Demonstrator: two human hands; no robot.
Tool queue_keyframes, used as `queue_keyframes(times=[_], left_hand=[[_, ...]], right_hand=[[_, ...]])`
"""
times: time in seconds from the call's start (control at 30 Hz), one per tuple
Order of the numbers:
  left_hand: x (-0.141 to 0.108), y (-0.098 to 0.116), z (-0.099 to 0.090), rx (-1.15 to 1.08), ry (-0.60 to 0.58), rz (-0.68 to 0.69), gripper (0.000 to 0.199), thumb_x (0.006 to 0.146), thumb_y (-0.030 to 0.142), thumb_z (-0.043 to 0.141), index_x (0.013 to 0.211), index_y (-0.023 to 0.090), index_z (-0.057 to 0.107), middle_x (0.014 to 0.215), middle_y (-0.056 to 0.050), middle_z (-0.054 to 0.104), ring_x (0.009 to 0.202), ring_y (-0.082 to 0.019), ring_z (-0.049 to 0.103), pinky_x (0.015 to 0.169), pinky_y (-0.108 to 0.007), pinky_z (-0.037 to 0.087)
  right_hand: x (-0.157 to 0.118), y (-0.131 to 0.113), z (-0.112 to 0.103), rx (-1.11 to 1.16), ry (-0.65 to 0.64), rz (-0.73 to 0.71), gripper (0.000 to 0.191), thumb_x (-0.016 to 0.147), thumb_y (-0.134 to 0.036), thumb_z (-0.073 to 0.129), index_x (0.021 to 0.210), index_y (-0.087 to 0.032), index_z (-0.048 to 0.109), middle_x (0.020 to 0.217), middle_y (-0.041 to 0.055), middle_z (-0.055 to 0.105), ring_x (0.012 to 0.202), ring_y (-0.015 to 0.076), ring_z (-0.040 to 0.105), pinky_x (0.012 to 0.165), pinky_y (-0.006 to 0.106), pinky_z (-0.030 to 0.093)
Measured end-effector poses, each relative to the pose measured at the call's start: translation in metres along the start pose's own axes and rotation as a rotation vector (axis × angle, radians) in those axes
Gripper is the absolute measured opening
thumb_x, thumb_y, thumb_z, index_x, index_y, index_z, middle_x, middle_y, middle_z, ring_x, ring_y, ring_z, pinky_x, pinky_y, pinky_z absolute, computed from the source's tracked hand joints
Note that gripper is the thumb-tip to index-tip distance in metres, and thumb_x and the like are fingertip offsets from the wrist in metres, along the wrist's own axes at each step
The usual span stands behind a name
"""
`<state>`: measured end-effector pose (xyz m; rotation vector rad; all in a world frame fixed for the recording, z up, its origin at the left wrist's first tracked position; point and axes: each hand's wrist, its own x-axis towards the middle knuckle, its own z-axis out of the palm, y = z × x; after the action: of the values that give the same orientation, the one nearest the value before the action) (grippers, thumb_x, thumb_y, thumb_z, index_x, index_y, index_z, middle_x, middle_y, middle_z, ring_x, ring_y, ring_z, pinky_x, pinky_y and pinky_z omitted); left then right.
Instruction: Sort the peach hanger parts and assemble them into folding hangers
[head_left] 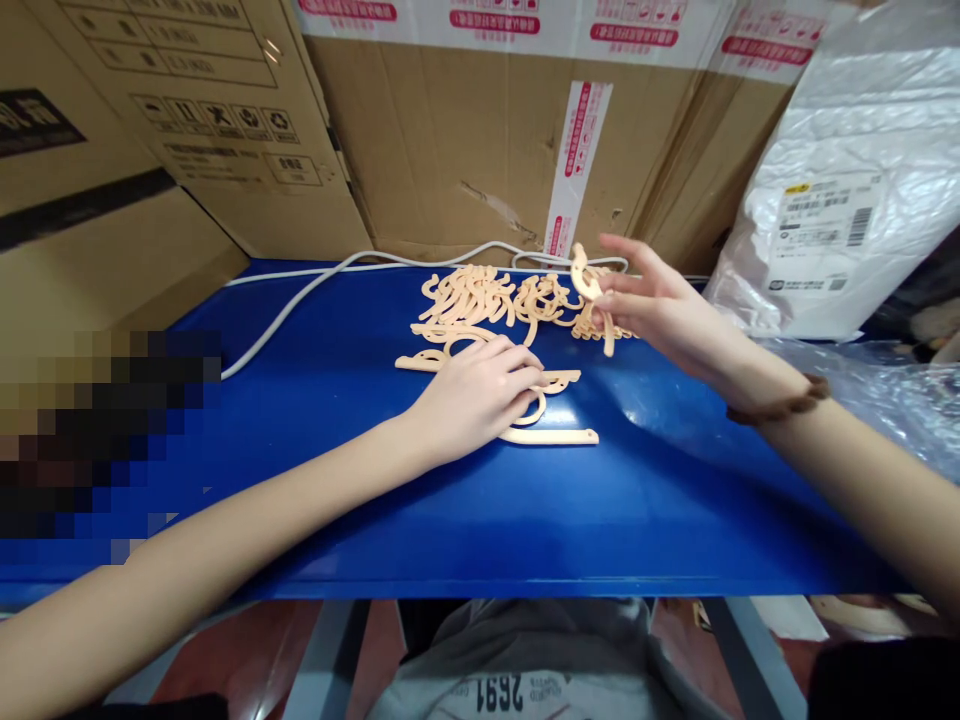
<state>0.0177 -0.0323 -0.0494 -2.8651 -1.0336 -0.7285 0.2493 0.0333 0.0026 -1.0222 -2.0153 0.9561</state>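
Curved piece (pixel 582 280): up in the right hand (pixel 664 300), seemingly just above the blue table (pixel 465 530), in front of the piles (pixel 469 297).
Right fingers: pinched on its middle, one finger stretched clear of it.
Long axis: close to upright in view, bowed; the far end tips left, the lower end points towards the person and a touch right.
Feel: light and stiff, I'd judge, wood or wood-like, fairly smooth; the narrow bends look the likeliest to snap.
Best hold: the broad middle, just where the pinch is, both ends free.
Left hand (pixel 480 395): spread over the flat layout, fingers bent and close together; gripping or merely pressing, I cannot tell.
Bar (pixel 555 437): nearest the person in that layout, lying left to right, holed end pointing right.
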Motion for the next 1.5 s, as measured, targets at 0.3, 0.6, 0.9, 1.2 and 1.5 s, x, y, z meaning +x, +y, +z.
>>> queue_keyframes(times=[0.3,0.6,0.9,1.2,1.5], left_hand=[[0.006,0.028,0.000,-0.073,-0.249,0.071,0.028,0.089,0.038,0.061,0.105,0.016,0.059,0.147,-0.016,0.048,0.139,-0.036,0.038,0.112,-0.051,0.033],[-0.001,0.017,0.016,-0.083,-0.159,0.150,0.020,0.098,0.026,0.043,0.104,0.016,0.060,0.147,-0.017,0.047,0.140,-0.032,0.040,0.112,-0.050,0.038],[0.001,0.020,0.012,-0.338,-0.079,-0.005,0.014,0.099,0.024,0.044,0.106,0.018,0.055,0.148,-0.017,0.044,0.140,-0.025,0.042,0.114,-0.047,0.038],[0.000,0.019,0.012,-0.397,-0.017,-0.021,0.009,0.101,0.022,0.040,0.105,0.019,0.048,0.150,-0.017,0.039,0.144,-0.022,0.035,0.117,-0.044,0.036],[-0.001,0.019,0.012,-0.395,-0.034,-0.020,0.009,0.101,0.022,0.040,0.106,0.019,0.047,0.150,-0.017,0.039,0.144,-0.023,0.036,0.117,-0.045,0.036]], right_hand=[[-0.051,0.016,0.002,0.213,0.084,0.220,0.024,0.071,-0.015,0.045,0.090,-0.020,0.059,0.069,-0.0013,0.042,0.049,0.0112,0.030,0.044,0.027,0.022],[-0.059,0.014,0.006,-0.399,-0.026,0.007,0.042,0.099,-0.050,0.040,0.094,-0.018,0.067,0.074,0.0019,0.060,0.066,0.0155,0.054,0.062,0.028,0.039],[-0.072,0.002,0.015,-0.558,-0.205,-0.082,0.043,0.104,-0.043,0.026,0.089,-0.020,0.059,0.075,0.0022,0.064,0.062,0.0150,0.055,0.064,0.028,0.036],[-0.076,-0.003,0.015,-0.463,-0.239,-0.075,0.042,0.104,-0.038,0.029,0.069,-0.022,0.045,0.062,-0.0014,0.053,0.054,0.0129,0.046,0.060,0.028,0.033],[-0.078,-0.005,0.016,-0.480,-0.200,-0.048,0.039,0.104,-0.040,0.028,0.074,-0.022,0.044,0.058,-0.0041,0.048,0.050,0.0124,0.044,0.057,0.028,0.031]])
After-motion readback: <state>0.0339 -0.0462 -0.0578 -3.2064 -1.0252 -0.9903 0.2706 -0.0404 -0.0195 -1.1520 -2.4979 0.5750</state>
